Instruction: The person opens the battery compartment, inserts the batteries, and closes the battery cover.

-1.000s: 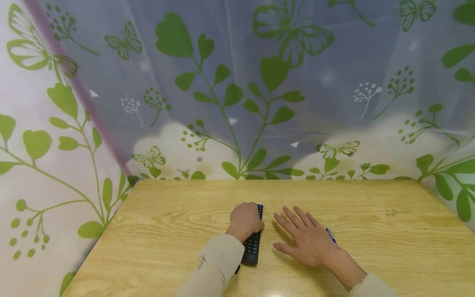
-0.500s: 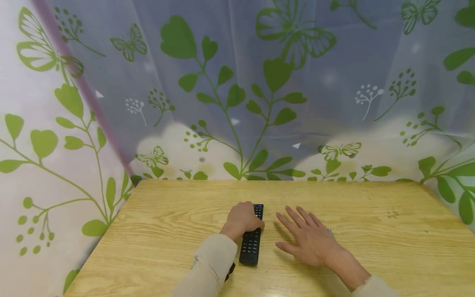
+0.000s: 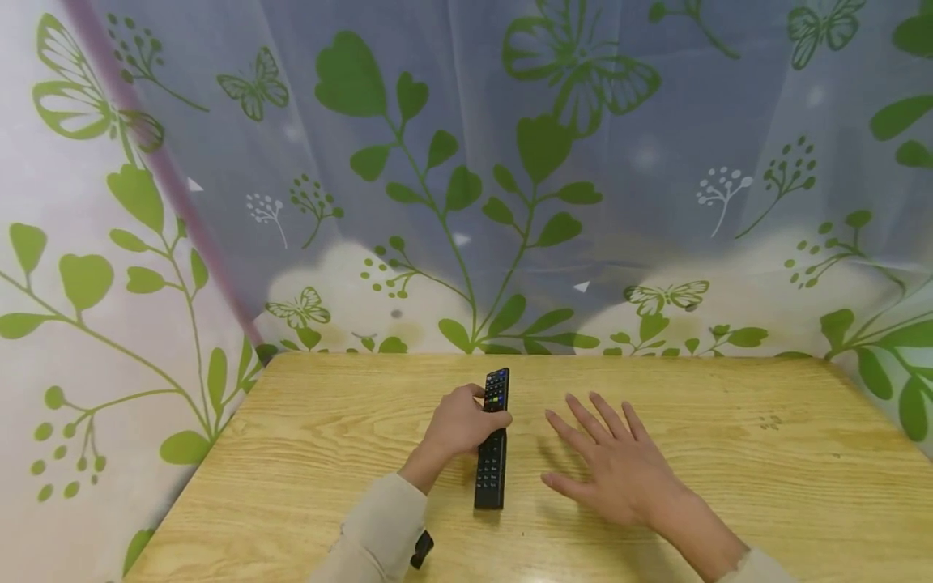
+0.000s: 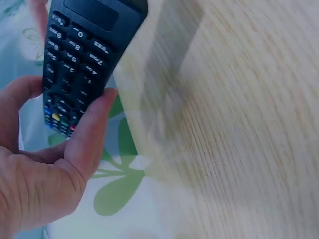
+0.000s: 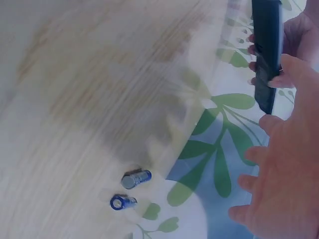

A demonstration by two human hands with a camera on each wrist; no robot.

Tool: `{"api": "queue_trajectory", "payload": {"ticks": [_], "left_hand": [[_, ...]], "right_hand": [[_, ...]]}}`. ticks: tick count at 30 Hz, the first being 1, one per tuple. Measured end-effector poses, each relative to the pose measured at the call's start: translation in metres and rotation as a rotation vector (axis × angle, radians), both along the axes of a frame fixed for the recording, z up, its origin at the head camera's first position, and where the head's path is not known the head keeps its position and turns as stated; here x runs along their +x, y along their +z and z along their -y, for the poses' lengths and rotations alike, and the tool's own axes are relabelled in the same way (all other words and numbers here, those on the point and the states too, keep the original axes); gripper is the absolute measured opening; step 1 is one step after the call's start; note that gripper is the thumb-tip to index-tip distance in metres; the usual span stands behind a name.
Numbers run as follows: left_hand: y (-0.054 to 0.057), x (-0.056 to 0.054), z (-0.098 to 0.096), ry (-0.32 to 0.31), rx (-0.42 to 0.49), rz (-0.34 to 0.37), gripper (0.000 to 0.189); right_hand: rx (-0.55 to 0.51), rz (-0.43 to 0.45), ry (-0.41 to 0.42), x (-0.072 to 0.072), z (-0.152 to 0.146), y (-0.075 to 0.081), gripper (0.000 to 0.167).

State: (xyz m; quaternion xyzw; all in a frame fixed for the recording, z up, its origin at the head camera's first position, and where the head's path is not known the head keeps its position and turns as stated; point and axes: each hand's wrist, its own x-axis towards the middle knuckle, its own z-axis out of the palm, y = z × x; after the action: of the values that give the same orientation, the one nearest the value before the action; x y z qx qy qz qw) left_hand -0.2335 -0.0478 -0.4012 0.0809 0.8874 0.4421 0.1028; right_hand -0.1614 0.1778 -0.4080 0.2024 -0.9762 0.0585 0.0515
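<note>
My left hand: this hand (image 3: 455, 425) pinches the black remote control (image 3: 492, 474), thumb at one long edge and fingers at the other.
Remote: at the right side of my left hand, keys facing up; its far end, with the coloured keys, pokes out past my thumb, and the longer number-key part comes back toward me, to the right of my left wrist.
Height: off the table (image 3: 321, 453), with its shadow (image 4: 172, 64) on the wood apart from it.
My right hand: this hand (image 3: 619, 465) is spread, palm down, fingers fanned and thumb pointing toward the remote; whether it touches the wood I cannot tell.
Room between: a strip of wood separates my right thumb tip from the remote's long edge.
Back edge: beyond both hands the wood runs on to the printed cloth (image 3: 503, 251); the remote's far end points that way.
Left edge: well apart from my left hand, with wood between.
Batteries: two blue batteries (image 5: 136, 179), seen from my right wrist, lie near each other, apart from my right fingers.
Left cuff: a small black piece (image 3: 421, 549) shows just right of my sleeve (image 3: 382, 522).
</note>
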Motion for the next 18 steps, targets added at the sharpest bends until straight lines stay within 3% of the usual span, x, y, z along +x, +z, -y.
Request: {"api": "queue_trajectory", "payload": {"ticks": [5, 12, 18], "left_hand": [[0.006, 0.003, 0.01, -0.001, 0.327, 0.079, 0.067], [0.004, 0.006, 0.02, -0.009, 0.767, 0.188, 0.063], [0.002, 0.01, 0.026, -0.058, 1.039, 0.232, 0.061]], "right_hand": [[-0.001, 0.004, -0.006, 0.004, -0.001, 0.004, 0.075], [-0.009, 0.026, 0.003, 0.007, -0.003, 0.007, 0.075], [-0.026, 0.025, 0.0, 0.008, -0.006, 0.007, 0.072]]}}
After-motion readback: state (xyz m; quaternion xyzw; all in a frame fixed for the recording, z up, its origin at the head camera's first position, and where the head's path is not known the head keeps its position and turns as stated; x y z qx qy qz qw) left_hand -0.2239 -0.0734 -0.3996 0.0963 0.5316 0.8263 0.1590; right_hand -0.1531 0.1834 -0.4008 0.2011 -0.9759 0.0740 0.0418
